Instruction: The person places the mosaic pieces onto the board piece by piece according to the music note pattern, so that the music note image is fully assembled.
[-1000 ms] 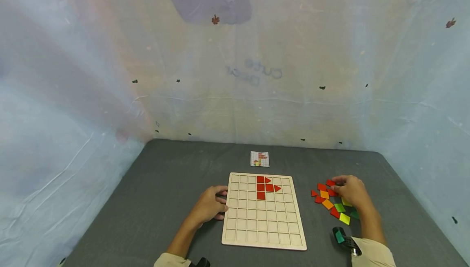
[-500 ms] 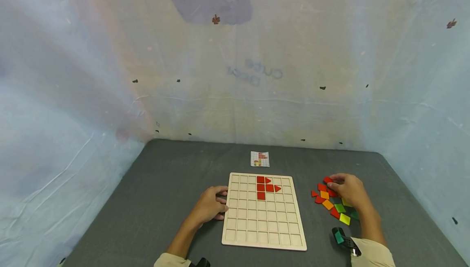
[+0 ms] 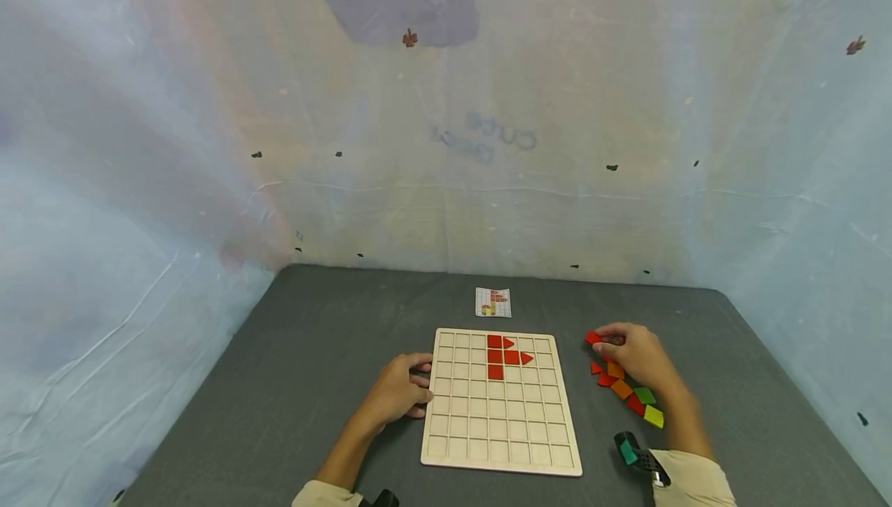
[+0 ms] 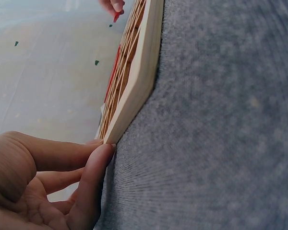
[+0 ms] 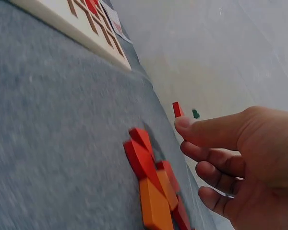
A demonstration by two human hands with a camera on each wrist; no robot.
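Observation:
A square wooden grid board (image 3: 498, 429) lies on the dark table, with several red tiles (image 3: 511, 357) set in its upper cells. My left hand (image 3: 397, 387) is at the board's left edge; in the left wrist view, thumb and forefinger pinch the rim (image 4: 134, 98). To the right of the board, my right hand (image 3: 637, 352) pinches a red tile (image 3: 592, 337) between thumb and fingers. The right wrist view has this tile (image 5: 177, 109) edge-on above the table, so its full shape is hidden. Under that hand lie loose tiles, including orange (image 3: 622, 388) and yellow (image 3: 653, 416).
Behind the board lies a small printed card (image 3: 482, 310) with a coloured grid pattern. Loose green (image 3: 644, 395) and red (image 3: 635, 404) tiles lie near the right forearm, which covers part of the pile. A pale sheet (image 3: 446, 205) hangs behind the table.
My right hand has picked a red tile from the far end of the pile and moved left with it, towards the board. The left hand and board have stayed put.

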